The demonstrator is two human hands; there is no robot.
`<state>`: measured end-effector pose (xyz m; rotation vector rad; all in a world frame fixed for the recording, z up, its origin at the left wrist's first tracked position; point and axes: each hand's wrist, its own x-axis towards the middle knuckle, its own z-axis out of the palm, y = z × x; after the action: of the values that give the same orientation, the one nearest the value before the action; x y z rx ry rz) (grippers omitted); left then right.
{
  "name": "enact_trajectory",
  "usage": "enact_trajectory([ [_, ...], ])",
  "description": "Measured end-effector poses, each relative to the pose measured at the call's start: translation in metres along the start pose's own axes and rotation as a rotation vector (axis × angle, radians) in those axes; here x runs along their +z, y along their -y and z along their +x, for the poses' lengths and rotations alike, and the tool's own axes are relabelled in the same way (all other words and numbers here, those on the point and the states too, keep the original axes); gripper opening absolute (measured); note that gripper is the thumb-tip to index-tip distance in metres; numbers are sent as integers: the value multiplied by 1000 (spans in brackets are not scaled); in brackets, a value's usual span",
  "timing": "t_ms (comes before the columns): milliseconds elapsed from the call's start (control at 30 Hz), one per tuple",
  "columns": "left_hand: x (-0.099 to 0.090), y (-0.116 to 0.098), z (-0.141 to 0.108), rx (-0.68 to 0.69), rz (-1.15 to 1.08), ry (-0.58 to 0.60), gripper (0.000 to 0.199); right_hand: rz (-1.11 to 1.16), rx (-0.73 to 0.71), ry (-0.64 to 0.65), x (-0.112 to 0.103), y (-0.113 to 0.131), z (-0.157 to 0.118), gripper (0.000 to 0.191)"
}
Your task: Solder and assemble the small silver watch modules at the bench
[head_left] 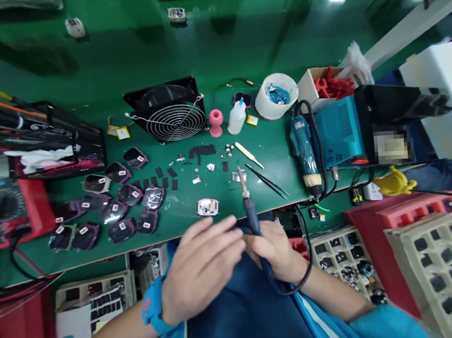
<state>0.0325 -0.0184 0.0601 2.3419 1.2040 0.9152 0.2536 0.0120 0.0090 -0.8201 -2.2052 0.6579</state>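
Note:
My right hand is wrapped round the dark handle of a soldering iron, whose metal tip points up and away over the bench. Its cable loops down past my right wrist. My left hand hovers beside it, palm down with the fingers stretched out and nothing seen in them. Just beyond the left fingertips lies a small opened watch case with parts showing inside. Right of the iron's tip are black tweezers and a cream-handled tool. Small black pads and tiny parts lie further back.
Several watch units with red-arrow stickers cover the bench's left side, near a red multimeter. At the back stand a fan, a white bottle and a white tub. A blue electric driver and teal station stand right.

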Motion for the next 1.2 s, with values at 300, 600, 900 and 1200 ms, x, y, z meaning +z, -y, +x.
enact_trajectory([
  [300,-3,19,-6,16,91,127,26,-37,-34,71,-12,-3,10,16],
  [600,-8,34,-12,-641,-449,-44,15,529,319,-197,-36,-17,-1,58],
  [900,14,47,-3,-590,-273,-312,9,725,747,-437,-37,-16,3,22],
  [1200,40,57,2,-348,56,-322,15,646,782,-469,-26,-31,0,20],
])
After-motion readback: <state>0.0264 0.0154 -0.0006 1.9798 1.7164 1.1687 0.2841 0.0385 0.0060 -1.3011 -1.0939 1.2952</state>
